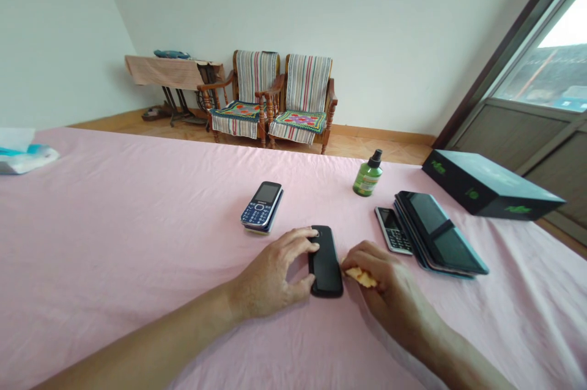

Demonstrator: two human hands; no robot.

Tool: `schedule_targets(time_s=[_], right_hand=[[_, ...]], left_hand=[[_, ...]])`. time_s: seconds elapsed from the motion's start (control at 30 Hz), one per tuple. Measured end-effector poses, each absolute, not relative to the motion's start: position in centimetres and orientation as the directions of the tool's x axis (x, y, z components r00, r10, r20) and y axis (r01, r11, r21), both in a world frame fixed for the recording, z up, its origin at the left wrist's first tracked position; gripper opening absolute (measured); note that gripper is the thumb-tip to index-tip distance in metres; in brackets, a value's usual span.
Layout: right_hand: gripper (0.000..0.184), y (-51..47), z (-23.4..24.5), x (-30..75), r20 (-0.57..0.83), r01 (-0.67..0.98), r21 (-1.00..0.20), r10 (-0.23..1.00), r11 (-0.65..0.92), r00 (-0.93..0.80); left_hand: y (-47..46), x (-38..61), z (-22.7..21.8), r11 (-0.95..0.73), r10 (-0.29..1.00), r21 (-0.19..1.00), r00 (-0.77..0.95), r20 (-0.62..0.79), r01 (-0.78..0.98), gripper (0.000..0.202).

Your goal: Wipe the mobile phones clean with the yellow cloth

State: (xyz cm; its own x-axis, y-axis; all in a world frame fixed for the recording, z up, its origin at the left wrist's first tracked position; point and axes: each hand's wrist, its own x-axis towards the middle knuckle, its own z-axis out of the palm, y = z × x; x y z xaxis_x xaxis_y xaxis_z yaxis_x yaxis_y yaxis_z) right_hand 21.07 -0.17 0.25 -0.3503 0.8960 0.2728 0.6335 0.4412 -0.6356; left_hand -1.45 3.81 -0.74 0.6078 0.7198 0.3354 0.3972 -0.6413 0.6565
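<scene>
A black mobile phone (326,261) lies flat on the pink cloth in front of me, plain dark side up. My left hand (275,271) steadies it, with fingertips on its upper left edge and the thumb at its lower left side. Pinched in my right hand (383,277) is a crumpled yellow cloth (362,277), held against the phone's right edge. Beyond my left hand, a blue keypad phone (261,205) rests on top of a small stack. To the right of my right hand lies a silver and black keypad phone (393,231), beside a stack of dark tablet-like devices (440,234).
A green spray bottle (367,175) stands upright behind the phones. Farther right is a black box (486,185). A tissue pack (27,158) sits at the far left of the pink-covered surface (137,213). Two wooden chairs (300,96) and a cloth-covered table (165,71) stand by the wall.
</scene>
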Motion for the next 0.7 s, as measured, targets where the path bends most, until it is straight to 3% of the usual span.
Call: schedule_targets(time_s=[0.07, 0.2, 0.7], right_hand=[[0.032, -0.1, 0.5, 21.4, 0.296, 0.626, -0.657, 0.907, 0.421, -0.299], [0.024, -0.4, 1.0, 21.6, 0.261, 0.632, -0.68, 0.928, 0.371, -0.265], [0.028, -1.8, 0.7, 20.0, 0.173, 0.648, -0.67, 0.925, 0.362, -0.339]], left_hand=[[3.7, -1.6, -0.6, -0.648, 0.713, 0.641, 0.624, 0.32, 0.411, 0.041], [3.6, -1.7, -0.7, -0.644, 0.713, 0.617, 0.646, 0.272, 0.451, 0.068], [3.7, -1.7, -1.1, -0.647, 0.71, 0.62, 0.647, 0.279, 0.443, 0.061]])
